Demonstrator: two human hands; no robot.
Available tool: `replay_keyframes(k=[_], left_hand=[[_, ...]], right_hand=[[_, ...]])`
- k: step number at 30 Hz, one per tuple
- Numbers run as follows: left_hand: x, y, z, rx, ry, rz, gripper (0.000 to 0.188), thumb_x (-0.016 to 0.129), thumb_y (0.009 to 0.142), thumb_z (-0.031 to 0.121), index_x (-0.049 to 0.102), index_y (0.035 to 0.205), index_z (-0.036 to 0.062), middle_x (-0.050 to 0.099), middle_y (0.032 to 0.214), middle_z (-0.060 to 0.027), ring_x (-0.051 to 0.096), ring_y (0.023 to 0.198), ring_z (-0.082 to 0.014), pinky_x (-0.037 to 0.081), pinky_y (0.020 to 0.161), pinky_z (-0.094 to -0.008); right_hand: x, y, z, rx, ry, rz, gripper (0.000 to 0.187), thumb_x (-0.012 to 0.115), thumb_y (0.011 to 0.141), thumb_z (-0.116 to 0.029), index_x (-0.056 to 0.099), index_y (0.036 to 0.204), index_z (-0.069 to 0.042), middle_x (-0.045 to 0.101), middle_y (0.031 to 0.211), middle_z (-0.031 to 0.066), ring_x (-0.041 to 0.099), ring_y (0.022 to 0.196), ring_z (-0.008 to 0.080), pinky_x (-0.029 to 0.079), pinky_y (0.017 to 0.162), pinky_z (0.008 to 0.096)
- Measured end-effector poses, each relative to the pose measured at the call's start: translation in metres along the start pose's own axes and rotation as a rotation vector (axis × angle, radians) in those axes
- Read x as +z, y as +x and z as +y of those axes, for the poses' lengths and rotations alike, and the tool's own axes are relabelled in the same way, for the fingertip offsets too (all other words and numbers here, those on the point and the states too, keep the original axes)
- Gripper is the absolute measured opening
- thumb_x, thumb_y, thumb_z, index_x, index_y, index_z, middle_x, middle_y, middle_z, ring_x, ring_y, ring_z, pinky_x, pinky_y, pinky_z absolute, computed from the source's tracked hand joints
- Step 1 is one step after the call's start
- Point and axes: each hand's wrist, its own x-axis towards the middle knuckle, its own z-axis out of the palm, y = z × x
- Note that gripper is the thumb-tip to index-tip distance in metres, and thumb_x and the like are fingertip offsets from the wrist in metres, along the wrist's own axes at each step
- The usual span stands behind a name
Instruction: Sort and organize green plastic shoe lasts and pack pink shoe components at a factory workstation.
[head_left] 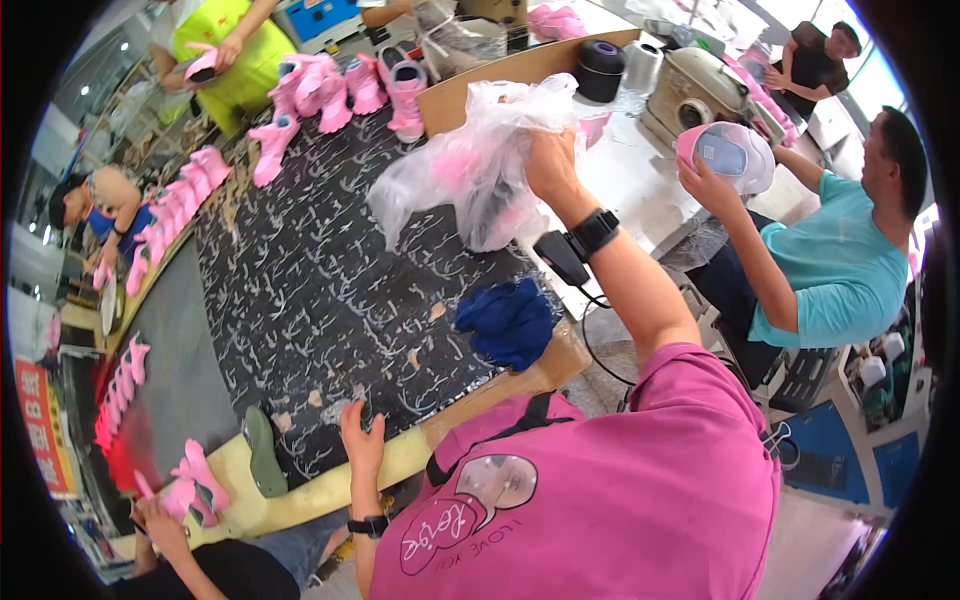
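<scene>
My right hand [553,165] is closed on the gathered top of a clear plastic bag [425,195], raised over the far right part of the black worktable [330,290]. Pink pieces show through the plastic; their shape is hard to make out. At the table's near edge, my left hand [362,440] is empty, its fingers apart and slightly curled. Left of it, a green shoe sole [262,450] lies along the padded edge. A crumpled dark blue cloth [508,322] rests on the table below the bag.
Pink shoe uppers [320,90] stand in a group at the table's far end, and more line the curved rack [165,225] at left. A sewing machine [700,90] and black thread cone [600,70] are at far right. Co-workers handle pink pieces around me.
</scene>
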Motion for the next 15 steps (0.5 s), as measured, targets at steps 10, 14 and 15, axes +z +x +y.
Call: replay_keyframes(k=[10, 14, 15], left_hand=[[0.009, -0.014, -0.012, -0.104, 0.0, -0.033, 0.049, 0.067, 0.074, 0.013, 0.052, 0.118, -0.0017, 0.042, 0.13, -0.0255, 0.043, 0.119, -0.0409, 0.035, 0.099, -0.0456], [0.017, -0.012, -0.01, -0.152, 0.139, -0.188, 0.06, 0.066, 0.076, 0.021, 0.043, 0.129, 0.0026, 0.03, 0.141, -0.0226, 0.032, 0.129, -0.0371, 0.024, 0.101, -0.0518], [0.021, -0.011, -0.01, -0.155, 0.209, -0.238, 0.063, 0.064, 0.078, 0.023, 0.039, 0.133, 0.0043, 0.025, 0.144, -0.0213, 0.027, 0.133, -0.0358, 0.021, 0.101, -0.0529]], right_hand=[[-0.114, -0.015, 0.06, -0.495, -1.269, -0.192, 0.066, 0.064, 0.064, -0.007, 0.043, 0.126, 0.0, 0.04, 0.129, 0.0274, 0.038, 0.122, 0.0418, 0.034, 0.1, 0.0472], [-0.15, -0.05, 0.039, -0.463, -1.535, -0.155, 0.066, 0.062, 0.062, -0.002, 0.045, 0.125, -0.001, 0.038, 0.132, 0.0245, 0.033, 0.127, 0.0399, 0.029, 0.103, 0.0454], [-0.159, -0.057, 0.036, -0.476, -1.502, -0.153, 0.064, 0.062, 0.062, -0.002, 0.046, 0.125, -0.003, 0.036, 0.133, 0.0241, 0.033, 0.127, 0.0402, 0.028, 0.104, 0.0451]])
